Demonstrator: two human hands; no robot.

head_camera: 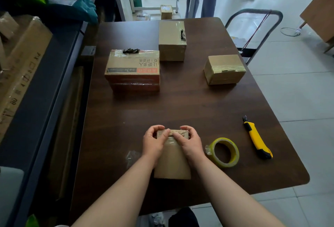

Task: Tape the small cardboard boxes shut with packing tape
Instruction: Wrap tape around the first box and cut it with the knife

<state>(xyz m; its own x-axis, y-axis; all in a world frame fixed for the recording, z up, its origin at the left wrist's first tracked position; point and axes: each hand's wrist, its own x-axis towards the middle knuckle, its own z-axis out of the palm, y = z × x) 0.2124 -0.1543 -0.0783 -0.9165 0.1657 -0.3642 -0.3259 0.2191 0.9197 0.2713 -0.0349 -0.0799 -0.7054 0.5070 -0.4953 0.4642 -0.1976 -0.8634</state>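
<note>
A small plain cardboard box (172,163) lies near the front edge of the dark wooden table (180,103). My left hand (153,141) grips its far left corner, fingers curled over the far edge. My right hand (189,141) grips the far right corner the same way, both thumbs lying on clear tape across the top. A roll of clear packing tape (224,151) with a yellow core lies flat just right of the box. A yellow and black utility knife (256,139) lies farther right.
Three more taped boxes sit farther back: a printed one (133,69) at left, a tall plain one (172,40) at centre, a small one (224,68) at right. A crumpled bit of clear film (132,155) lies left of my hands. A metal cart frame (253,28) stands beyond the right edge, shelving at left.
</note>
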